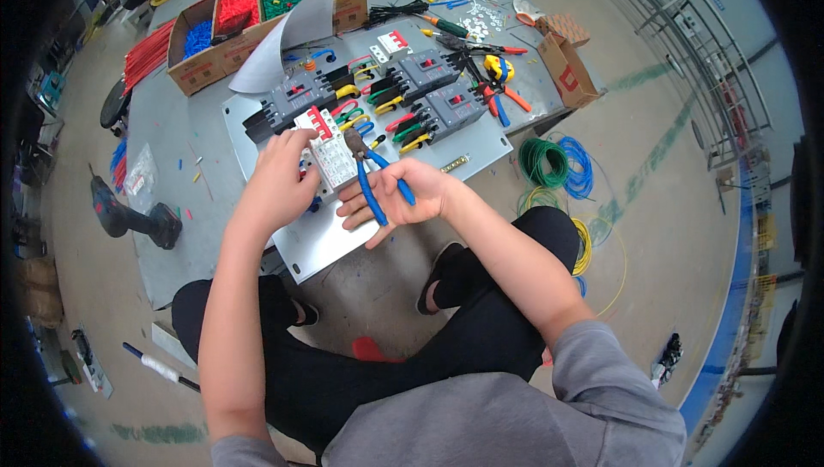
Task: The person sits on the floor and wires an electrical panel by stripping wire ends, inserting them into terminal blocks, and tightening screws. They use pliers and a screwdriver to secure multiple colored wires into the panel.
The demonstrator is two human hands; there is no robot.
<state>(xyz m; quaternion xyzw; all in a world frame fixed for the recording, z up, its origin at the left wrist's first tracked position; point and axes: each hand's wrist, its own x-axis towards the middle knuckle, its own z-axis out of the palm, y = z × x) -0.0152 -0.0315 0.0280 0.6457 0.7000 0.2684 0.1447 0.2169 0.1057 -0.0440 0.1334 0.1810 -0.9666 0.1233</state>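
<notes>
A white circuit breaker (333, 156) with red switches sits on a metal mounting plate (322, 248). My left hand (279, 177) is at its left side, fingers curled and thumb bent towards it; whatever lies between the fingertips is hidden. In my right hand (402, 197), turned palm up, rest diagonal cutters (371, 175) with blue handles. Their jaws point up beside the breaker, and the fingers stretch out below the handles. Dark grey moulded-case breakers (296, 96) stand farther back on the plate, with red, green and yellow wires at their terminals.
Open cardboard boxes (232, 51) of blue, red, green and yellow small parts stand at the back. A cordless drill (133, 216) is at the left table edge. Hand tools and a tape measure (498, 68) lie right. Wire coils (542, 164) rest on the floor.
</notes>
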